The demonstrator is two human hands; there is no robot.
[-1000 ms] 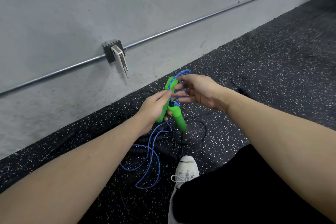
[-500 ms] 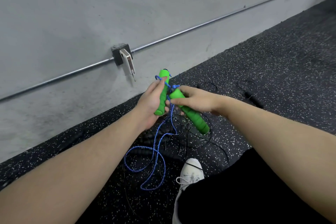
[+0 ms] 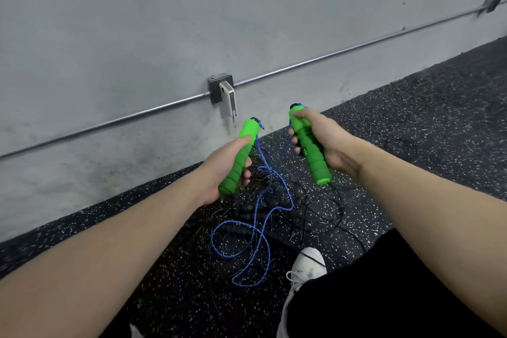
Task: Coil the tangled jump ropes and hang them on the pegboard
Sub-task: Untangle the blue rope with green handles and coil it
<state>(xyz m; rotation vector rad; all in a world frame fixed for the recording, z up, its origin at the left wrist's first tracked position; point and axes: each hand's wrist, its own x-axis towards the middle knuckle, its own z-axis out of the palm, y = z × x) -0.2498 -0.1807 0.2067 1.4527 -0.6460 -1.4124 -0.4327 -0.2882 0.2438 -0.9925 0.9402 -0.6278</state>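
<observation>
Now left hand (image 3: pixel 219 170), right hand (image 3: pixel 323 143) grip green handles (image 3: pixel 238 162); blue rope (image 3: pixel 258 228) dangles below.

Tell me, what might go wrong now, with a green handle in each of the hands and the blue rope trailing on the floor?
1. The blue rope lies looped across the black ropes on the floor; pulling up might drag those along or tighten a knot.
2. Its lowest loop sits close to the white shoe, so it could catch on the foot.
3. The left hand and right hand hold the handles apart, so coiling probably needs a regrip.
</observation>
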